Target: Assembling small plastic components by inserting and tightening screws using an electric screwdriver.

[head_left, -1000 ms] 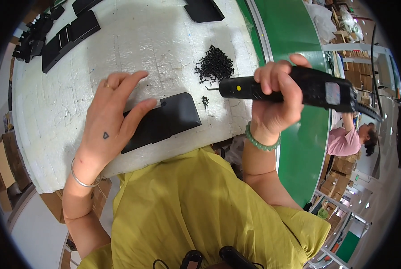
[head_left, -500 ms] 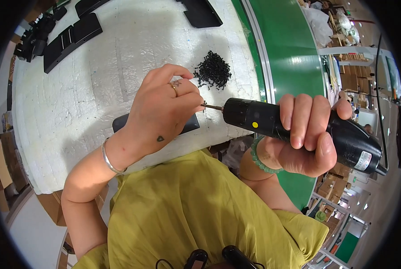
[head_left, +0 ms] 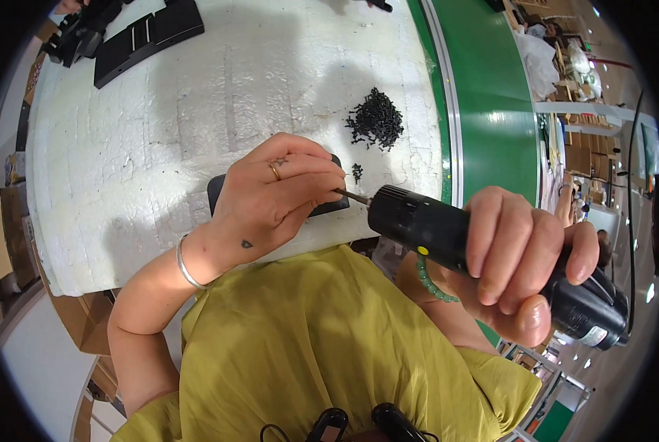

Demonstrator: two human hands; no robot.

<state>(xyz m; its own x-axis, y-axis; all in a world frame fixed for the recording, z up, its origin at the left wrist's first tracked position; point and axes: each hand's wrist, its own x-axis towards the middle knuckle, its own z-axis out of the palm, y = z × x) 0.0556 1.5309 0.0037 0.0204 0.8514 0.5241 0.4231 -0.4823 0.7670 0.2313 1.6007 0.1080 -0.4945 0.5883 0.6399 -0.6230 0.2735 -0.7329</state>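
My right hand (head_left: 517,258) grips a black electric screwdriver (head_left: 421,227), its fingers wrapped round the body. The thin bit (head_left: 354,196) points left and reaches the fingertips of my left hand (head_left: 270,195). Those fingers are pinched together at the bit's tip; whatever is between them is hidden. Beneath my left hand a black flat part (head_left: 332,207) lies on the pale table cover, mostly covered by the hand. A few loose black screws (head_left: 357,172) lie just beyond the bit, and a larger pile of black screws (head_left: 374,121) sits farther away.
Black parts with slots (head_left: 149,38) lie at the far left, beside a dark jumbled heap (head_left: 82,33). Another person's hand (head_left: 70,6) shows at the upper left corner. A metal rail (head_left: 447,96) and green surface (head_left: 491,110) run along the right. A cord (head_left: 633,191) hangs at far right.
My left hand has come down nearer the black flat part, with the screwdriver bit still at its fingertips. The screwdriver's back end has dropped. The view has shifted, and the few loose screws now show.
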